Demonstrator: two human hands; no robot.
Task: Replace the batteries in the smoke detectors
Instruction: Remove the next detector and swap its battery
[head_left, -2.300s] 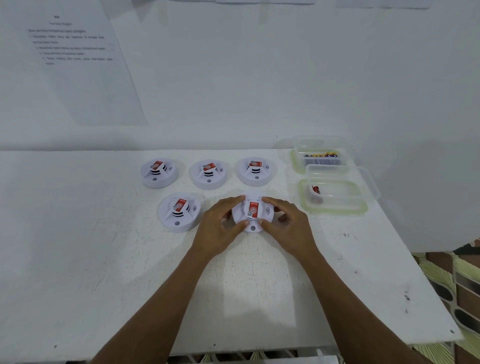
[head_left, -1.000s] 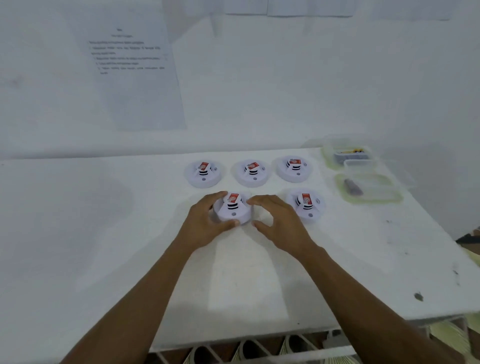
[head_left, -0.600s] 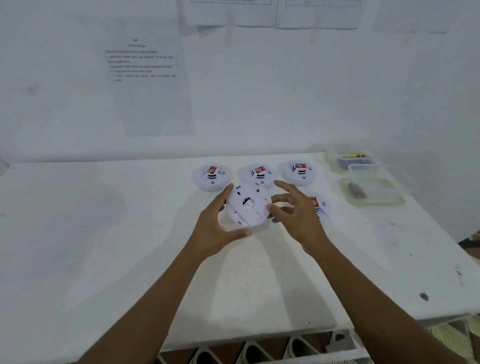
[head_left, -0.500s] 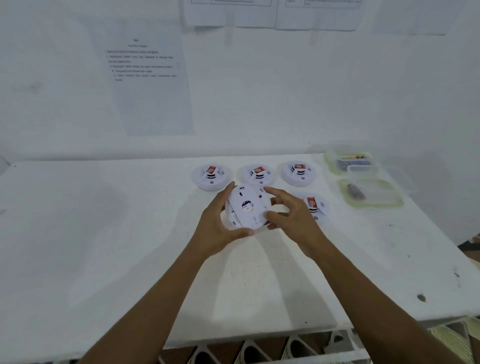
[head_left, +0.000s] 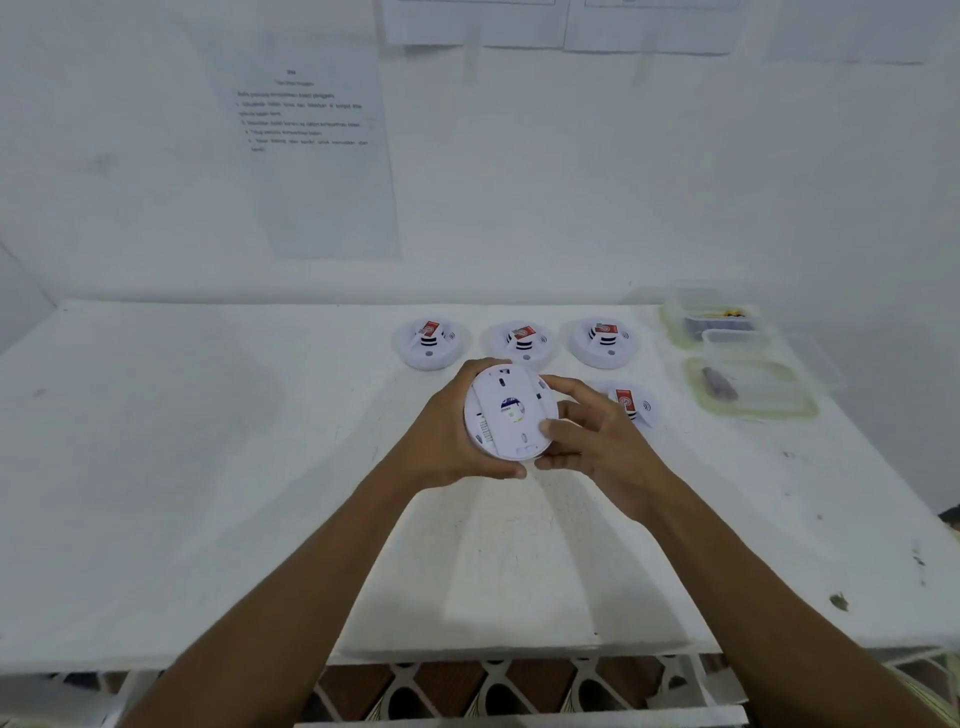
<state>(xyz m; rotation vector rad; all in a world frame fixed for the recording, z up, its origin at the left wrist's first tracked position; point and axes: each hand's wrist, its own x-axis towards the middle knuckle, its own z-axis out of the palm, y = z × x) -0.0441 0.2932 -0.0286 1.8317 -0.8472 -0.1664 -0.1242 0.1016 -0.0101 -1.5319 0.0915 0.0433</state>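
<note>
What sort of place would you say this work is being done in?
Likely a training or test workstation: a plain white table, printed sheets on the wall behind, and identical smoke detectors laid in rows.

Left hand (head_left: 442, 441) and right hand (head_left: 609, 442) bare; forearms uncovered to frame edge.

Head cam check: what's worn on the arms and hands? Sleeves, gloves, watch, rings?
Nothing worn that shows. The left forearm and right forearm are bare right down to the frame edge, with no sleeves in view. The left hand and right hand are ungloved, with no watch, bracelet, ring or tape visible.
</note>
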